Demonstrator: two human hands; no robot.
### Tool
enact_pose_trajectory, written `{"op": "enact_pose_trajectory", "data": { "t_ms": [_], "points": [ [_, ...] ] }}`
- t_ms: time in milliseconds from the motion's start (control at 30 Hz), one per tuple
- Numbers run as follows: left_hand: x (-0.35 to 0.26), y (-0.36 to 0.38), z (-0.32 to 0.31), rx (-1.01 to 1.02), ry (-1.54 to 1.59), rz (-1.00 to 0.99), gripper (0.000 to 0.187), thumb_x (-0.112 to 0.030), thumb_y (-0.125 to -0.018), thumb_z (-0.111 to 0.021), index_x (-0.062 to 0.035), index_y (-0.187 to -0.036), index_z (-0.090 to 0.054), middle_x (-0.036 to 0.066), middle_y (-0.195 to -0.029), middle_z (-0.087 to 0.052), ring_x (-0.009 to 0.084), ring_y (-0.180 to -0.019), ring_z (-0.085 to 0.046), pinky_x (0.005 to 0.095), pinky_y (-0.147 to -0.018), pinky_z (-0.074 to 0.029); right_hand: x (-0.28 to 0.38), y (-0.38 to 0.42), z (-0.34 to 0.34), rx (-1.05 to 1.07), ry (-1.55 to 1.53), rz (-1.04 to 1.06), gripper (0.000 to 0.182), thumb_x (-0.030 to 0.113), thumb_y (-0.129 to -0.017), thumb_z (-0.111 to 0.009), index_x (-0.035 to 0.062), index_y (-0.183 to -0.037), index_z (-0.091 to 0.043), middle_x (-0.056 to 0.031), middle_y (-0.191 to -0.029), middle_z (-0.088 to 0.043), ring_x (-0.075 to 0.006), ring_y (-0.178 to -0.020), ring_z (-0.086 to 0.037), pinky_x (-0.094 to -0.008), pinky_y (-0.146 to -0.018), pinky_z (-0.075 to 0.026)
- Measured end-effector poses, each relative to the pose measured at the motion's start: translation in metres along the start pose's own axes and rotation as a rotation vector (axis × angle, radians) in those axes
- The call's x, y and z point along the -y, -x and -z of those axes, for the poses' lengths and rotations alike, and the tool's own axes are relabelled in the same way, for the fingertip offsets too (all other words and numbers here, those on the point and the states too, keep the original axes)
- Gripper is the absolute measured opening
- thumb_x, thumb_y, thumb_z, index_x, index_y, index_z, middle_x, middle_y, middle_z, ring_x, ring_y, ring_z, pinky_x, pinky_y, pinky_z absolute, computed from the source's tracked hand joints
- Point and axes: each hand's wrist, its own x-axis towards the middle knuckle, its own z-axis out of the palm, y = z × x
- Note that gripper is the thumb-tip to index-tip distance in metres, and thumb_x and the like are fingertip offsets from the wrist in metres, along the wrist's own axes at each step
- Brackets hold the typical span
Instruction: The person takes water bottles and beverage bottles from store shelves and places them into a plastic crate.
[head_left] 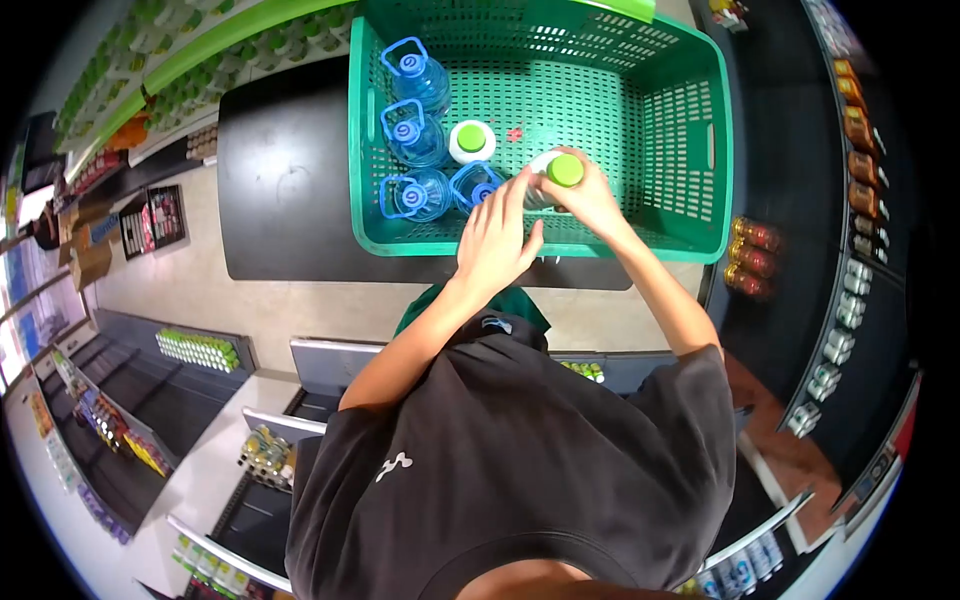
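My right hand point(588, 200) is wrapped round a white bottle with a green cap point(565, 170), upright inside the green basket point(540, 249) near its front wall. Just left of that bottle is my left hand point(497, 228), fingers stretched out and thumb apart, its fingertips close to the bottle's side; whether they touch is hard to tell. Several clear blue bottles with blue handles point(414, 142) stand along the basket's left side and front left corner. Beside them stands another white bottle with a green cap point(470, 142). A small red piece point(515, 134) lies on the basket floor.
Under the basket is a dark table point(285, 180). Shelves with rows of bottles point(285, 45) run along the upper left. Red-capped jars point(752, 258) stand right of the basket, with a long shelf of packages point(862, 165) beyond. A black crate point(152, 221) sits at the far left.
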Motion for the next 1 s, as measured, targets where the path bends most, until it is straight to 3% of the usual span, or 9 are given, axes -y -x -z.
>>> {"op": "enact_pose_trajectory", "data": {
  "t_ms": [67,133,267,333,400,600,767,867,1000],
  "points": [
    [0.0,0.004,-0.005,0.053,-0.275,0.063,0.075,-0.021,-0.084,-0.068,-0.0021,-0.149,-0.035,0.015,-0.118,-0.061,0.0318,-0.102,-0.06,0.0414,-0.087,-0.05,-0.007,-0.014,-0.01,0.205,-0.006,-0.165,0.06,0.035,-0.078,-0.081,-0.0031,-0.118,-0.058,-0.0145,-0.099,-0.068,-0.0171,-0.078,-0.068,-0.0307,-0.063,-0.056],
    [0.001,0.0,-0.008,0.054,-0.314,0.16,0.07,-0.024,-0.083,-0.066,-0.0025,-0.145,-0.041,0.012,-0.116,-0.061,0.0281,-0.096,-0.06,0.0393,-0.08,-0.051,-0.043,-0.029,-0.028,0.162,0.108,0.053,0.058,0.031,-0.08,-0.079,-0.0023,-0.12,-0.054,-0.0129,-0.097,-0.066,-0.0151,-0.075,-0.066,-0.0304,-0.056,-0.054],
    [0.001,-0.002,-0.011,-0.003,-0.37,0.061,0.051,-0.022,-0.08,-0.063,-0.0067,-0.129,-0.057,0.008,-0.109,-0.062,0.0252,-0.089,-0.06,0.0382,-0.074,-0.051,-0.036,-0.043,-0.013,0.425,-0.1,-0.214,0.063,0.025,-0.083,-0.078,-0.0026,-0.129,-0.045,-0.0127,-0.102,-0.064,-0.0185,-0.092,-0.065,-0.0322,-0.067,-0.057],
    [-0.001,0.003,-0.014,0.018,-0.414,0.056,0.046,-0.022,-0.08,-0.063,-0.0086,-0.124,-0.06,0.006,-0.106,-0.061,0.0235,-0.086,-0.059,0.0373,-0.071,-0.05,-0.047,-0.039,-0.015,0.457,-0.052,-0.155,0.068,0.024,-0.083,-0.077,-0.0017,-0.134,-0.04,-0.0141,-0.111,-0.062,-0.021,-0.098,-0.064,-0.0323,-0.077,-0.057],
    [0.002,0.004,-0.018,-0.063,-0.402,0.065,0.043,-0.024,-0.08,-0.064,-0.0092,-0.12,-0.061,0.005,-0.105,-0.061,0.0235,-0.086,-0.059,0.0377,-0.07,-0.049,-0.085,-0.049,-0.011,0.581,0.121,0.198,0.08,0.017,-0.076,-0.08,0.0014,-0.14,-0.034,-0.0182,-0.122,-0.057,-0.0303,-0.113,-0.058,-0.0387,-0.099,-0.048],
    [0.006,0.009,-0.026,-0.011,-0.403,-0.015,0.034,-0.029,-0.081,-0.064,-0.0095,-0.109,-0.062,0.006,-0.103,-0.061,0.0246,-0.086,-0.059,0.0395,-0.07,-0.048,-0.065,-0.055,0.008,0.905,0.259,0.15,0.092,0.0,-0.067,-0.072,0.008,-0.148,-0.028,-0.015,-0.142,-0.043,-0.0272,-0.135,-0.042,-0.0386,-0.112,-0.035],
    [0.014,0.016,-0.028,-0.065,-0.405,-0.191,0.031,-0.031,-0.083,-0.065,-0.0113,-0.106,-0.063,0.005,-0.101,-0.059,0.0229,-0.098,-0.057,0.0385,-0.078,-0.047,-0.041,-0.076,0.014,1.152,0.473,0.2,0.099,0.012,-0.07,-0.076,0.005,-0.154,-0.025,-0.0179,-0.149,-0.043,-0.0299,-0.136,-0.044,-0.0398,-0.116,-0.032],
    [0.023,0.023,-0.02,-0.052,-0.135,-0.41,0.033,-0.026,-0.081,-0.069,-0.0112,-0.109,-0.062,0.005,-0.109,-0.059,0.0222,-0.104,-0.056,0.0381,-0.086,-0.047,-0.025,-0.073,0.017,1.113,0.604,0.201,0.102,0.019,-0.071,-0.079,0.0052,-0.156,-0.024,-0.02,-0.146,-0.047,-0.0301,-0.129,-0.051,-0.0405,-0.109,-0.042],
    [0.053,0.065,0.022,-0.248,0.132,-0.559,0.036,-0.02,-0.074,-0.075,-0.01,-0.107,-0.063,0.005,-0.108,-0.06,0.0246,-0.105,-0.057,0.0416,-0.1,-0.044,0.046,-0.027,0.007,0.703,0.566,-0.337,0.085,0.022,-0.082,-0.077,0.0053,-0.152,-0.032,-0.0196,-0.138,-0.055,-0.0248,-0.109,-0.063,-0.0355,-0.087,-0.055]
  ]
}}
